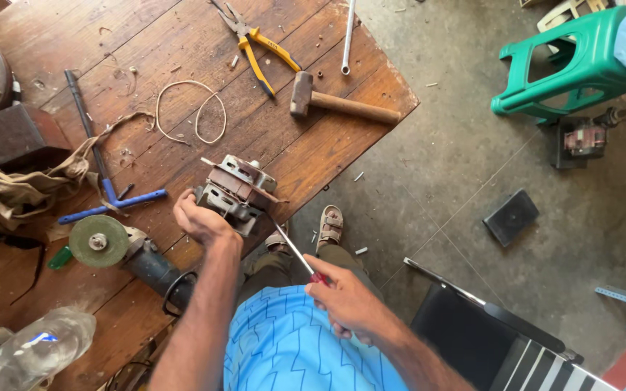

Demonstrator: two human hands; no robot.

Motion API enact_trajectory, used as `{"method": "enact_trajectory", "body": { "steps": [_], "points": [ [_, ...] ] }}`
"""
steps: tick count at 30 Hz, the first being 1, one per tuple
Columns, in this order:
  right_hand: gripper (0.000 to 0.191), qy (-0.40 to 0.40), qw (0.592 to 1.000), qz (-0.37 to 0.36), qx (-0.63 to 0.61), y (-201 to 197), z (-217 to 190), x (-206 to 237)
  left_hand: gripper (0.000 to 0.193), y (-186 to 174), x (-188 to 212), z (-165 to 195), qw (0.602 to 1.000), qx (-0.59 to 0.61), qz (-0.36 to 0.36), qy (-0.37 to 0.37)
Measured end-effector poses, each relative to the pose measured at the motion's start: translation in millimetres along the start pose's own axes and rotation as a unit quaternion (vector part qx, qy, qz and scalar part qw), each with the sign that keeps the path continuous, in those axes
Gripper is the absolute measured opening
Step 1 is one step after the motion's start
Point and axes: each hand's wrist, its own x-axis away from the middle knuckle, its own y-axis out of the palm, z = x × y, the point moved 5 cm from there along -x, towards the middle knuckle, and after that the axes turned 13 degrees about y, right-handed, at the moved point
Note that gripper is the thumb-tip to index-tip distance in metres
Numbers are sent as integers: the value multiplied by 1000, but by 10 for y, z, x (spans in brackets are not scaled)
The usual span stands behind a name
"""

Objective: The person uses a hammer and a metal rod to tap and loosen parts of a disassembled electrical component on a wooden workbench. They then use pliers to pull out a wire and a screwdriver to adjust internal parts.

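A small electric motor [239, 187] with a brown laminated core and grey end caps rests near the front edge of the wooden table [306, 148]. My left hand [198, 219] grips its near left side. My right hand [349, 300] holds a screwdriver [293, 250] by its red handle. The thin metal shaft runs up and left, its tip touching the motor's lower right edge.
On the table lie an angle grinder [114, 245], a hammer [338, 103], yellow-handled pliers [259, 47], a blue T-handle wrench [106, 199], a wire loop [190, 108], a cloth [16, 185] and a plastic bottle [34, 351]. A green stool [570, 65] stands on the concrete floor.
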Motion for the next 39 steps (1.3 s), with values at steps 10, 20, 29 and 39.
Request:
{"method": "enact_trajectory", "body": {
  "steps": [10,20,29,39],
  "points": [
    [67,6,999,-18,43,-299,-396,-34,31,-111,-54,-105,996,-20,-73,43],
    [63,-126,986,62,-91,317,-137,-201,26,-64,-118,-207,998,38,47,-33],
    [63,-13,999,-6,47,-284,-223,21,27,-81,30,-162,999,33,-24,25],
    [54,-112,964,-16,242,15,-1014,528,27,-129,-12,-2,997,-2,-19,77]
  ]
}}
